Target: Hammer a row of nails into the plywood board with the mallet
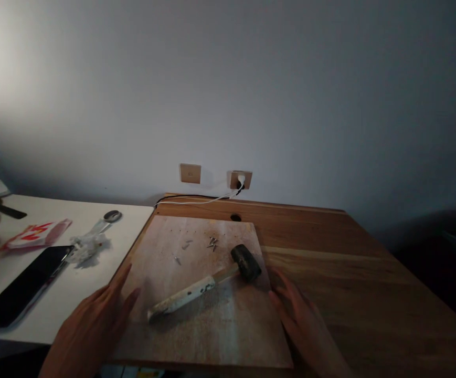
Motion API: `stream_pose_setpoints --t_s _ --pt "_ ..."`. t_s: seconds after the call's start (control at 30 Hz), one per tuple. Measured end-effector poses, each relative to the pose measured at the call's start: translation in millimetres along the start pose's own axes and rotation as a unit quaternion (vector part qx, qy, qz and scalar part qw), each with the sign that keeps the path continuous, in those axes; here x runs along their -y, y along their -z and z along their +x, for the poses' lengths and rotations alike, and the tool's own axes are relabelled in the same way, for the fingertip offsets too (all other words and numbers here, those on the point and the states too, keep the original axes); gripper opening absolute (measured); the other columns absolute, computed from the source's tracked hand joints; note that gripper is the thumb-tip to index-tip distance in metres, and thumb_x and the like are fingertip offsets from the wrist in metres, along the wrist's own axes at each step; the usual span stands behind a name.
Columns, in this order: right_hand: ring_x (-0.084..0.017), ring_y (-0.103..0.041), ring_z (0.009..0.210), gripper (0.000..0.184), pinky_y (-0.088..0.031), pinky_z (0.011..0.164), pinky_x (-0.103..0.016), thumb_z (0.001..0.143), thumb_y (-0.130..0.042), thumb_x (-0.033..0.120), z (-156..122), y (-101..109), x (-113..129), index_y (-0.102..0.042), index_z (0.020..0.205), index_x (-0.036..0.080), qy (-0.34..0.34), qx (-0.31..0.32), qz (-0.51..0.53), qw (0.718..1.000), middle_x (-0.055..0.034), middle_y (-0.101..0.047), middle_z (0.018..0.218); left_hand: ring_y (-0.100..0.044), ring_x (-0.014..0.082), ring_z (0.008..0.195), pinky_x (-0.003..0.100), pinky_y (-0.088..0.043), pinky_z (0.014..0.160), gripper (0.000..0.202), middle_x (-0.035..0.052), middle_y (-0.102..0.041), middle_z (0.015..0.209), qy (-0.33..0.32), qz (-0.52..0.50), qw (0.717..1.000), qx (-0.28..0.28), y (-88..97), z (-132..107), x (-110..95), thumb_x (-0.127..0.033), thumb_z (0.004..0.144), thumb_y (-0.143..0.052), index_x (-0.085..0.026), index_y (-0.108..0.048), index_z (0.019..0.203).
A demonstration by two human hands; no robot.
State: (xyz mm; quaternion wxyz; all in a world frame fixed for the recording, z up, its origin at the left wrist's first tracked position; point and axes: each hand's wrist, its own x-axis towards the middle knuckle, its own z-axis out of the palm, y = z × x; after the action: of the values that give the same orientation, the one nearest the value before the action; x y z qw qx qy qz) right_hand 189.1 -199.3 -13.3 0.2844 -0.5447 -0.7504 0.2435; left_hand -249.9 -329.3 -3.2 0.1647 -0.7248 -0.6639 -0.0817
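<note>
Low at centre frame, a pale wooden board (220, 331) is flanked by two bare hands. The left hand (94, 320) is laid flat on its left edge, fingers spread and gripping nothing, and the right hand (302, 320) is rested open along its right edge. A black-headed mallet (208, 283) is seen lying slantwise on the board between them, untouched, with small nails (212, 242) scattered just above it.

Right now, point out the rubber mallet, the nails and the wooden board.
rubber mallet (212, 282): head view, on its pale handle.
nails (212, 243): head view, middle of the cluster.
wooden board (220, 331): head view, bare near part.
</note>
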Motion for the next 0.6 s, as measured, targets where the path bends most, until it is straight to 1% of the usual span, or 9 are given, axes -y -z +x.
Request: stream_pose_setpoints --t_s 0.07,0.17,0.2,0.27,0.33,0.43,0.5,0.53,0.6 --pt "-0.032 -0.077 0.115 0.054 -0.062 0.101 -0.052 0.102 -0.046 0.051 1.5 16.5 -16.2 -0.053 0.147 0.022 -0.023 -0.041 -0.027 0.999 -0.0145 -0.079 0.126 -0.078 0.0302 0.106 0.042 -0.066 0.089 0.047 0.0144 -0.069 0.142 -0.026 -0.019 0.999 0.005 6.5 11.7 -23.4 -0.013 0.097 -0.039 -0.019 -0.070 0.131" --pt "-0.037 -0.073 0.123 0.056 -0.060 0.103 -0.058 0.100 -0.045 0.055 -3.4 47.7 -49.4 -0.057 0.141 0.019 -0.053 -0.096 -0.080 0.991 -0.0176 -0.076 0.132 -0.080 0.0235 0.095 0.031 -0.066 0.081 0.052 0.0083 -0.080 0.122 -0.049 -0.096 0.994 -0.007 9.8 28.5 -56.6 -0.032 0.105 -0.044 -0.022 -0.048 0.156" --pt "-0.038 -0.073 0.122 0.056 -0.060 0.102 -0.060 0.100 -0.044 0.056 -7.2 58.8 -60.1 -0.059 0.139 0.019 -0.067 -0.113 -0.099 0.986 -0.0182 -0.077 0.131 -0.081 0.0222 0.090 0.029 -0.066 0.078 0.053 0.0051 -0.082 0.114 -0.062 -0.124 0.990 -0.015 8.9 33.9 -65.4 -0.036 0.106 -0.045 -0.025 -0.046 0.158" --pt "-0.039 -0.075 0.118 0.055 -0.061 0.099 -0.059 0.099 -0.044 0.057 -16.9 79.8 -76.9 -0.062 0.136 0.020 -0.093 -0.124 -0.127 0.980 -0.0176 -0.079 0.124 -0.080 0.0218 0.081 0.029 -0.065 0.071 0.047 0.0014 -0.084 0.098 -0.082 -0.160 0.983 -0.026 5.4 46.5 -79.4 -0.042 0.107 -0.045 -0.029 -0.054 0.151" --pt "-0.037 -0.077 0.112 0.054 -0.063 0.095 -0.056 0.100 -0.044 0.058 -27.8 95.6 -84.6 -0.063 0.135 0.021 -0.100 -0.132 -0.138 0.976 -0.0157 -0.082 0.116 -0.079 0.0252 0.080 0.036 -0.065 0.072 0.042 0.0035 -0.083 0.093 -0.076 -0.159 0.984 -0.029 1.5 63.5 -91.1 -0.045 0.106 -0.046 -0.027 -0.066 0.138" --pt "-0.037 -0.079 0.104 0.055 -0.064 0.089 -0.053 0.101 -0.044 0.059 -42.8 101.9 -77.2 -0.063 0.135 0.021 -0.090 -0.175 -0.166 0.966 -0.0148 -0.082 0.111 -0.075 0.0329 0.101 0.050 -0.062 0.088 0.039 0.0097 -0.079 0.108 -0.091 -0.160 0.982 -0.031 -1.2 96.3 -112.5 -0.046 0.104 -0.051 -0.022 -0.072 0.127" --pt "-0.035 -0.080 0.098 0.054 -0.065 0.080 -0.049 0.103 -0.042 0.057 -50.5 94.1 -62.5 -0.065 0.135 0.021 -0.084 -0.181 -0.181 0.963 -0.0147 -0.081 0.109 -0.071 0.0323 0.113 0.051 -0.060 0.095 0.037 0.0107 -0.075 0.123 -0.140 -0.197 0.970 -0.012 -1.1 119.2 -131.2 -0.042 0.102 -0.056 -0.025 -0.069 0.132" --pt "-0.033 -0.081 0.089 0.052 -0.065 0.073 -0.043 0.105 -0.041 0.055 -53.3 87.9 -53.5 -0.065 0.136 0.022 -0.075 -0.156 -0.170 0.970 -0.0126 -0.082 0.102 -0.069 0.0311 0.120 0.050 -0.058 0.099 0.039 0.0107 -0.071 0.133 -0.168 -0.218 0.961 0.012 -1.2 130.2 -141.2 -0.040 0.102 -0.059 -0.027 -0.064 0.138" --pt "-0.029 -0.082 0.080 0.050 -0.063 0.067 -0.037 0.109 -0.038 0.048 -56.0 74.7 -34.8 -0.060 0.146 0.024 -0.051 -0.062 -0.134 0.988 -0.0081 -0.084 0.093 -0.058 0.0321 0.138 0.051 -0.053 0.109 0.056 0.0121 -0.056 0.156 -0.219 -0.241 0.943 0.070 -3.7 151.4 -159.8 -0.043 0.098 -0.066 -0.029 -0.053 0.150"
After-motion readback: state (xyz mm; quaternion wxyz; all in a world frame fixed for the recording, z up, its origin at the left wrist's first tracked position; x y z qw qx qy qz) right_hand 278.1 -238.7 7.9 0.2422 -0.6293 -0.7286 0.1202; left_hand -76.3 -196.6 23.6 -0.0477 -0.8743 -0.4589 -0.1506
